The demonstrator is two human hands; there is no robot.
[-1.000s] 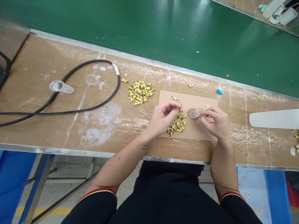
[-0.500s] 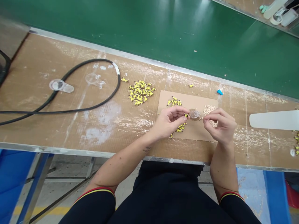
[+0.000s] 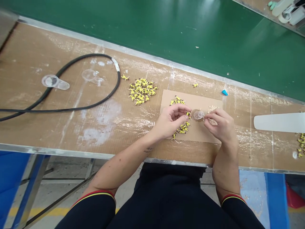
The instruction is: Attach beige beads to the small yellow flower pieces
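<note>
A scuffed brown surface with a metal edge runs beside a green conveyor belt. The left hand is curled, thumb and forefinger pinched almost shut near a small clear plastic cup; whatever they hold is too small to tell. The right hand is also curled, its fingertips gripping that cup between the hands. Below them lies a cardboard sheet scattered with yellow parts and beige granules. Farther out are a larger heap of yellow parts, a looped black cable, a clear plastic scoop, a blue wedge — and a white plastic blade.
</note>
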